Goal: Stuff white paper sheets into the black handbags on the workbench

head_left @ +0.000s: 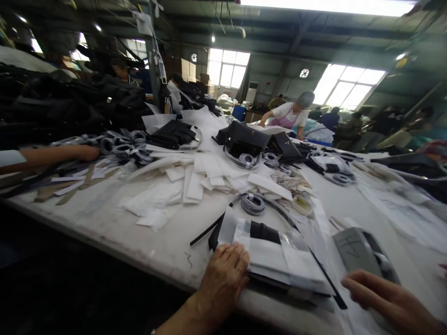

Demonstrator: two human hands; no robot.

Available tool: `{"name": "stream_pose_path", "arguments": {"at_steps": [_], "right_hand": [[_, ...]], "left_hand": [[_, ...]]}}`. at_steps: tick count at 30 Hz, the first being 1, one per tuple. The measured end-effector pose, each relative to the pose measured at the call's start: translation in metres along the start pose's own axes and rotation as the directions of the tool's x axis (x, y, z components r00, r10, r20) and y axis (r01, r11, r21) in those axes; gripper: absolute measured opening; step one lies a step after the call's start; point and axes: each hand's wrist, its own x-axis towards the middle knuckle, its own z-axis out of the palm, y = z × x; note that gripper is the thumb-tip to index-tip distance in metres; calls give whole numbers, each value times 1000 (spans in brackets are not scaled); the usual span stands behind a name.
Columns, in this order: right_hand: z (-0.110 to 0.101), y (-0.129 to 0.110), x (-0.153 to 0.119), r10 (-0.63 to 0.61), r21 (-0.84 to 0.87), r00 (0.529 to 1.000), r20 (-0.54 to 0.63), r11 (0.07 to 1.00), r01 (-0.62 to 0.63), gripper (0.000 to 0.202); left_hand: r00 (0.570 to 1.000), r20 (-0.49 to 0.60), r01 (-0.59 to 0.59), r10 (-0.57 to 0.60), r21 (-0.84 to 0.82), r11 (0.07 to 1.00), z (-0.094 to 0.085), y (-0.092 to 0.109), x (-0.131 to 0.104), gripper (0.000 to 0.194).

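Observation:
A black handbag (pixel 218 232) lies at the table's front edge, with white foam sheet (pixel 268 260) and clear film wrapped over its body. My left hand (pixel 225 277) grips its near left side, the fingers bent over the white wrapping and the thumb mostly hidden. Behind the bag, its dark strap curves around a coiled grey cord (pixel 252 204). To the right, my right hand (pixel 387 298) is open and empty, its fingers stretched towards a grey tape dispenser (pixel 363 253) without visibly touching it.
White foam pieces (pixel 195 181) are heaped mid-table. Several coiled cords (pixel 129 144) lie at left, where another person's arm (pixel 59 156) reaches in. More black bags (pixel 247 139) stand behind, near a co-worker (pixel 291 114) leaning over the table. Plastic film (pixel 401 204) spreads at right.

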Motion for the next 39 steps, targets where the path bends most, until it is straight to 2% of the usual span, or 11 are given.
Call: {"name": "stream_pose_path", "arguments": {"at_steps": [2,4,8,14,19,24,28,30,32,35,39], "right_hand": [[20,-61,21,-114,-57,960,256,990,133,39],[43,-121,46,-239,-81,868,435,950,302,28],[91,-194,96,-212,-251,697,685,830,499,12],[139,-208,141,-136,-366,539,831,596,715,12],[156,-213,148,-166,-457,546,821,383,803,18],[157,-214,167,-245,-465,477,844,107,879,40],[134,-208,183,-427,-584,595,681,175,793,37],[120,-202,181,-480,-635,672,564,268,725,42],[114,-191,171,-505,-580,697,509,397,711,58],[123,-168,154,-474,-457,739,479,583,671,81],[138,-150,142,-418,-532,861,290,677,508,76]], "left_hand": [[1000,4,4,-5,14,1000,-2,1,1,44],[1000,-12,-5,5,30,1000,-4,1,2,40],[999,-43,-19,21,43,999,-3,1,4,33],[998,-63,7,-6,6,1000,2,1,3,29],[999,-39,-14,14,-14,1000,4,-1,3,33],[1000,-21,-19,19,-13,1000,2,-2,4,35],[1000,-20,-21,21,-10,1000,3,-1,2,37],[999,-37,-15,14,-6,1000,4,0,2,36],[998,-57,-12,12,2,1000,6,0,2,35],[996,-89,-8,9,19,1000,6,0,3,31],[997,-82,3,-1,22,1000,3,0,5,32]]}}
